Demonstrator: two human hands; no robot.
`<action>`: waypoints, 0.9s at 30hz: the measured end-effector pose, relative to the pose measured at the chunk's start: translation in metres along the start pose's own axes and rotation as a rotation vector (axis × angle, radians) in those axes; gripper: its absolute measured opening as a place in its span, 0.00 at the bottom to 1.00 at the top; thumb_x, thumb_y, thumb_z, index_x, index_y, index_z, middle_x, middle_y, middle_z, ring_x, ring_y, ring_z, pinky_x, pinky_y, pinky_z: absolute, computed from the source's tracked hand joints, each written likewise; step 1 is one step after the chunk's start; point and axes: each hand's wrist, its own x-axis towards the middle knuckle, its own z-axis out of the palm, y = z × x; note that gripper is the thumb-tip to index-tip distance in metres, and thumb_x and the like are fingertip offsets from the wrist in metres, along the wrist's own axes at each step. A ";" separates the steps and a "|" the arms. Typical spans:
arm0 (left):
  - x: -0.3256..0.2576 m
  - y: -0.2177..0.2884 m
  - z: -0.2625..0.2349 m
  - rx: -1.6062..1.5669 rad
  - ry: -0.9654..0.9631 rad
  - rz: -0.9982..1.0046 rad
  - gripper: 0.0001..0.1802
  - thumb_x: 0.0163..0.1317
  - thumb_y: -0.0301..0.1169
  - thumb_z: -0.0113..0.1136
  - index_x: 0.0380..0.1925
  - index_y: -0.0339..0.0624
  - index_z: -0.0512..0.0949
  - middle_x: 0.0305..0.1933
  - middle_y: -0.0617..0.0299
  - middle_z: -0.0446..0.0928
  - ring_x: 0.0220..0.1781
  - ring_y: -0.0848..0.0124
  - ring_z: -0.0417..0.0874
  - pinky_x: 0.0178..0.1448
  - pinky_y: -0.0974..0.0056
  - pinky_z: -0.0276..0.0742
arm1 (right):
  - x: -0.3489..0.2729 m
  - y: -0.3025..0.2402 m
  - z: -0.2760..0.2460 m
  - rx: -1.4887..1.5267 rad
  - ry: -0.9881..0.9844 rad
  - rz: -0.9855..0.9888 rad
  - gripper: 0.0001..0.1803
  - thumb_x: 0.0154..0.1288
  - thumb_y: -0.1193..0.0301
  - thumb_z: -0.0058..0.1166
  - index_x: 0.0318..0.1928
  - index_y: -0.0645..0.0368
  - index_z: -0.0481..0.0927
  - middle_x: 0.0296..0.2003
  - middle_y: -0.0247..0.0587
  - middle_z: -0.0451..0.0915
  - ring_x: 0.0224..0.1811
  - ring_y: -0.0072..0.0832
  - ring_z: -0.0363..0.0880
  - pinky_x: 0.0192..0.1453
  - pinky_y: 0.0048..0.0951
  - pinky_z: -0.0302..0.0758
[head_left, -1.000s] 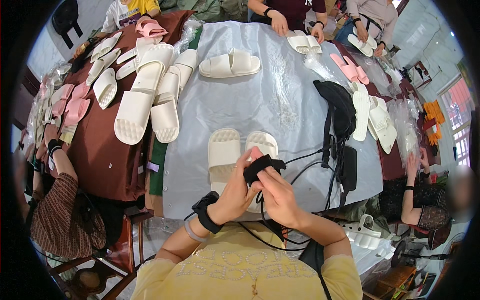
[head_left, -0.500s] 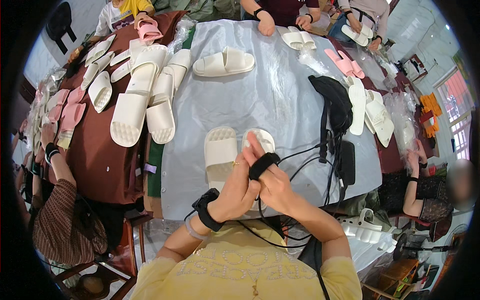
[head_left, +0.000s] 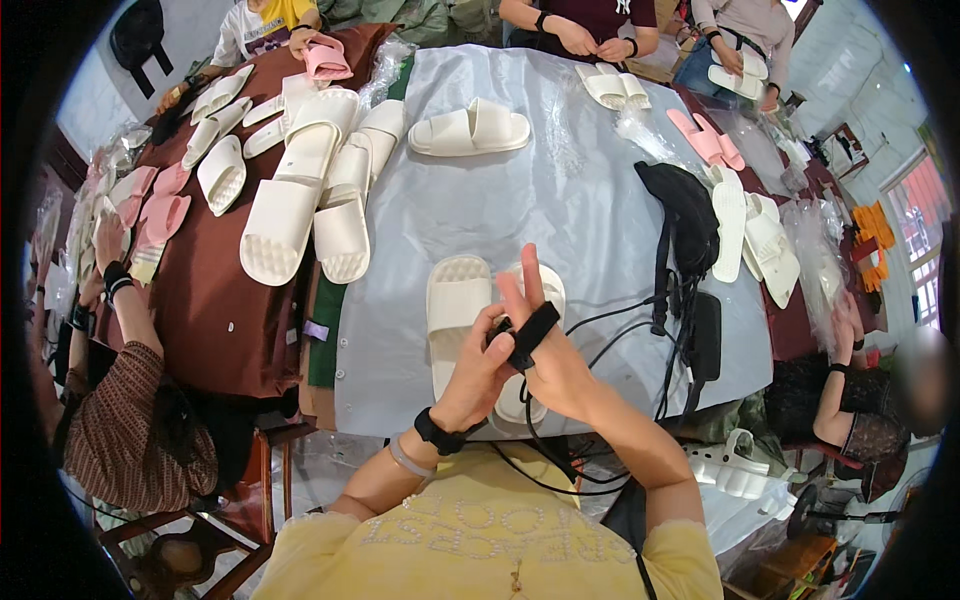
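Observation:
My right hand [head_left: 560, 375] is held palm inward over the near part of the table, its fingers stretched out. A black strap [head_left: 538, 330] circles it. The fingers of my left hand [head_left: 470, 385] are closed on this strap, at a small dark part by the right palm; its shape is partly hidden. A black band [head_left: 440, 432] and a clear bracelet sit on my left wrist. Beneath my hands lies a pair of white slippers, the left slipper [head_left: 459, 290] mostly visible and the right slipper [head_left: 548, 285] largely covered by my right hand.
A single white slipper [head_left: 470, 130] lies farther off on the grey sheet [head_left: 580, 220]. White slippers [head_left: 275, 230] are stacked at left. A black pouch [head_left: 685, 215], cables and a black power bank-like block [head_left: 706, 340] lie at right. Other people work around the table.
My left hand's fingers have moved onto the strap at my right hand. My right hand's fingers point more upright. The whole view has shifted slightly.

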 end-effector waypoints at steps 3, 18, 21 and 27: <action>-0.002 0.005 0.006 0.016 0.011 0.018 0.42 0.51 0.50 0.65 0.60 0.45 0.57 0.55 0.61 0.65 0.56 0.70 0.68 0.59 0.61 0.67 | 0.004 0.006 -0.007 0.011 -0.094 -0.109 0.42 0.54 0.91 0.36 0.69 0.52 0.45 0.70 0.53 0.38 0.71 0.48 0.42 0.69 0.40 0.51; -0.015 -0.005 0.015 0.038 0.129 0.054 0.20 0.59 0.40 0.59 0.47 0.46 0.66 0.45 0.66 0.67 0.47 0.77 0.70 0.48 0.67 0.73 | 0.003 0.006 0.002 0.186 0.045 0.143 0.51 0.58 0.78 0.47 0.67 0.53 0.22 0.68 0.54 0.18 0.72 0.49 0.22 0.71 0.43 0.40; -0.020 -0.006 0.010 0.021 0.029 0.046 0.21 0.59 0.42 0.58 0.47 0.46 0.65 0.45 0.66 0.66 0.48 0.76 0.70 0.48 0.67 0.73 | 0.008 0.002 -0.006 -0.025 -0.034 -0.052 0.53 0.54 0.79 0.50 0.68 0.53 0.24 0.67 0.58 0.17 0.71 0.50 0.17 0.71 0.44 0.34; -0.018 0.000 0.009 0.071 0.007 0.120 0.19 0.60 0.41 0.57 0.44 0.45 0.65 0.43 0.67 0.68 0.45 0.77 0.72 0.47 0.68 0.74 | 0.014 -0.005 0.005 0.761 0.030 0.194 0.50 0.57 0.87 0.39 0.67 0.48 0.19 0.70 0.48 0.27 0.70 0.42 0.49 0.55 0.26 0.69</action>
